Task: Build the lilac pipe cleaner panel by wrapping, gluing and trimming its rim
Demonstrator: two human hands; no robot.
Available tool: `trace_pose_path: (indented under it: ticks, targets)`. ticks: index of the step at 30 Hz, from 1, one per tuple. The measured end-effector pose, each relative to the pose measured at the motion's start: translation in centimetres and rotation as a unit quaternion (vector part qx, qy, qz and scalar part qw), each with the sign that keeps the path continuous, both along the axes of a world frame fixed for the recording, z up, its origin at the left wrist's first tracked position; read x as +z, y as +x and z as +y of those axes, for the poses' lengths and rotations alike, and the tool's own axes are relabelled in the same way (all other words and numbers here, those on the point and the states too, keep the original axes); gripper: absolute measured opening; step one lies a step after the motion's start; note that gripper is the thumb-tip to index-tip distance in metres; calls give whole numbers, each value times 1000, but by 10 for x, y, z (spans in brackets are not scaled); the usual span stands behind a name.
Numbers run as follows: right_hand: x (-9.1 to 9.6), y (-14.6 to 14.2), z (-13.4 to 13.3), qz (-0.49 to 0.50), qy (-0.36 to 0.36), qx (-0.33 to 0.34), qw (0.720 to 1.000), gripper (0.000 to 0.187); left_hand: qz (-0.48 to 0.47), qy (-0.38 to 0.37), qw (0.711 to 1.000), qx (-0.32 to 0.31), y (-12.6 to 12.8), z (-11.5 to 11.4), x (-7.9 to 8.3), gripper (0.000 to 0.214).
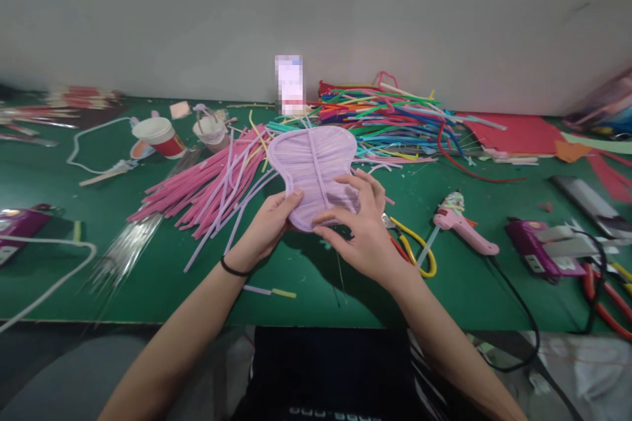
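Note:
A flat lilac shape (311, 164) made of pipe cleaners, with a central rib, is held up over the green table (162, 276). My left hand (266, 223) grips its lower left edge, thumb on top. My right hand (358, 223) holds its lower right side, with fingers curled over the face. A black band circles my left wrist.
Pink and lilac pipe cleaners (207, 187) lie left of the shape, and a multicoloured pile (385, 118) lies behind it. Yellow-handled pliers (415, 247), a pink glue gun (461, 223) and a purple glue gun (536, 247) lie at right. A tipped paper cup (160, 137) lies at the back left.

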State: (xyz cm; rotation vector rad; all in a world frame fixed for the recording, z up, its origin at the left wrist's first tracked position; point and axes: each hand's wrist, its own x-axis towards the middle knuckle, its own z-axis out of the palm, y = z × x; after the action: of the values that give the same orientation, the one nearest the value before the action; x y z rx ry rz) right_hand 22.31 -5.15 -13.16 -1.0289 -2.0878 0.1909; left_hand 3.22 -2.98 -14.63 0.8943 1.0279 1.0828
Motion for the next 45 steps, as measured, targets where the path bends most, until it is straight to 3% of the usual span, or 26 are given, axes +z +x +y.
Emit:
trace_pose_path:
  ticks: [8, 11, 16, 21, 27, 31, 34, 36, 40, 45]
  targets:
    - [-8, -9, -3, -54, 28, 27, 998, 11, 68, 60, 996, 2, 4, -4, -6, 42]
    - [-6, -9, -4, -78, 52, 42, 995, 12, 42, 46, 998, 1, 3, -6, -2, 40]
    - [2, 0, 1, -83, 40, 47, 995, 12, -61, -11, 993, -101, -5, -9, 9, 38]
    - [11, 17, 6, -9, 21, 60, 998, 9, -79, -4, 989, -126, -10, -10, 14, 48]
    - [15, 31, 2, 98, 16, -2, 995, 13, -84, 4, 991, -101, -9, -9, 11, 47]
    - [5, 32, -5, 242, 11, -74, 967, 12, -94, 4, 992, -88, -7, -13, 14, 52]
    - [-4, 30, -15, 342, -38, -133, 929, 11, -81, 37, 994, -57, -2, -16, 14, 51]
    - [-7, 28, -21, 344, -106, -141, 922, 7, -56, 84, 995, -17, 2, -19, 13, 50]
    - [-7, 21, -22, 283, -242, -76, 925, 33, 19, 168, 985, 33, 7, -25, 10, 40]
    - [-6, 15, -11, 299, -293, -49, 907, 19, 45, 197, 979, 12, 9, -30, 15, 36]
